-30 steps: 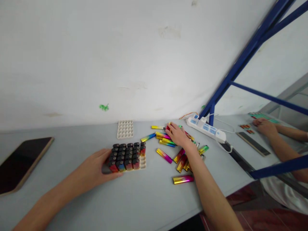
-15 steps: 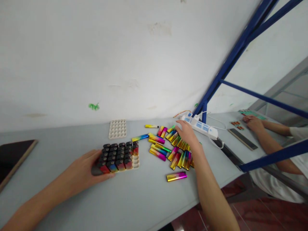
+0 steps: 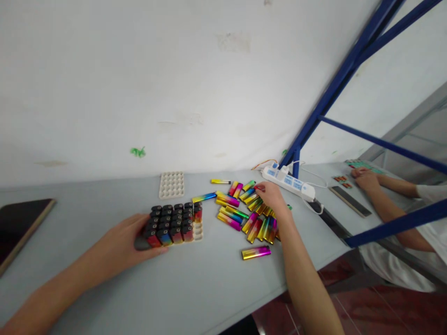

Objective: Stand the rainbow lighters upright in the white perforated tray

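Note:
My left hand is wrapped round the left end of a block of upright lighters, thumb along the front. Their black tops point up, and the coloured bodies show at the front. They stand in a white holed tray, whose right column has bare holes in front. My right hand is closed over the far right of a loose pile of shiny lighters, in yellow, pink, blue and green. A red end of a lighter shows at its fingertips; the rest is hidden.
A second white holed tray lies near the wall. A white power strip with cables is behind my right hand. A blue metal frame crosses the right side. Beyond it rest a co-worker's hands. A dark panel lies left.
My right hand has dipped slightly, and its spread fingers have closed at the pile, with a red lighter end now showing. My left hand stays round the filled tray.

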Demonstrator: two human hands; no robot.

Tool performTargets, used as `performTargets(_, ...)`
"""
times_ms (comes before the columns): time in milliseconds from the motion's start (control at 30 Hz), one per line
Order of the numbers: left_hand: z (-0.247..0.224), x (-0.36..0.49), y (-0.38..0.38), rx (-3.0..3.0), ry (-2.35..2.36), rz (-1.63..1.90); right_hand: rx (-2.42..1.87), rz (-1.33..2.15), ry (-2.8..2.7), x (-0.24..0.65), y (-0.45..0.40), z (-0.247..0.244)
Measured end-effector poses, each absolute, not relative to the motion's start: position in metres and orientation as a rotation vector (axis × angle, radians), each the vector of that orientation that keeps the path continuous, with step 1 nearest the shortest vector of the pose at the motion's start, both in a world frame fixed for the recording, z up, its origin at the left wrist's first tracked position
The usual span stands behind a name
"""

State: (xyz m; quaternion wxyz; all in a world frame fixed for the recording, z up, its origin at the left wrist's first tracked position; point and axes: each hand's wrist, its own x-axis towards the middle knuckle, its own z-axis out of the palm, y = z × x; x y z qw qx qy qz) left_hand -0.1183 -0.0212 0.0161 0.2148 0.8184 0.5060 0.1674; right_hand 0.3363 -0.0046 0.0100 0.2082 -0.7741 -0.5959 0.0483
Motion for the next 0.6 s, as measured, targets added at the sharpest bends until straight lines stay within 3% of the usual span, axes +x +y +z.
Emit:
performTargets(200, 0.018, -0.118, -0.022, 2.262, 1.406, 0.402, -1.929, 0.076, -1.454, 0.33, -0.009, 0.019)
performTargets(400, 0.021, -0.119, -0.026, 2.272, 1.378, 0.407, -1.203, 0.799, -1.174, 0.264, -0.012, 0.032)
performTargets(500, 0.026, -0.118, -0.029, 2.28, 1.349, 0.41, -1.128, 1.115, -1.116, 0.227, -0.02, 0.041)
performTargets(600, 0.029, -0.116, -0.031, 2.277, 1.323, 0.414, -1.135, 1.16, -1.139, 0.204, -0.031, 0.047)
